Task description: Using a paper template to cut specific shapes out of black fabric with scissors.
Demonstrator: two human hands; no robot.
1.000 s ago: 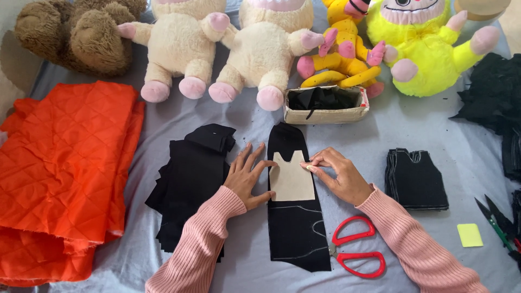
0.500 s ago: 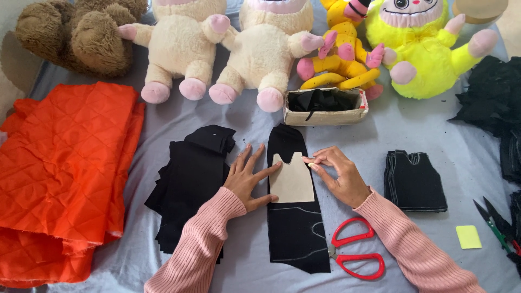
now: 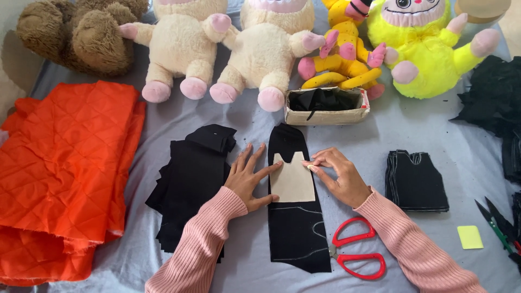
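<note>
A long strip of black fabric (image 3: 296, 233) lies on the grey-blue cloth surface, with pale traced lines on its lower part. A beige cardboard pattern piece (image 3: 293, 182) rests on the strip's upper half. My left hand (image 3: 249, 176) lies flat, fingers spread, pressing the pattern's left edge. At the pattern's upper right edge my right hand (image 3: 339, 176) pinches a small pale piece of chalk. Red-handled scissors (image 3: 358, 252) lie just right of the strip, below my right forearm.
A stack of black fabric (image 3: 190, 184) sits left of my left hand, orange quilted fabric (image 3: 65, 168) further left. Cut black pieces (image 3: 415, 182) lie right, with a yellow note (image 3: 470, 237) and snips (image 3: 496, 222). Plush toys (image 3: 260, 49) and a small box (image 3: 327, 106) line the back.
My right hand has shifted slightly along the pattern's upper right edge. The left hand and the pattern stay where they were.
</note>
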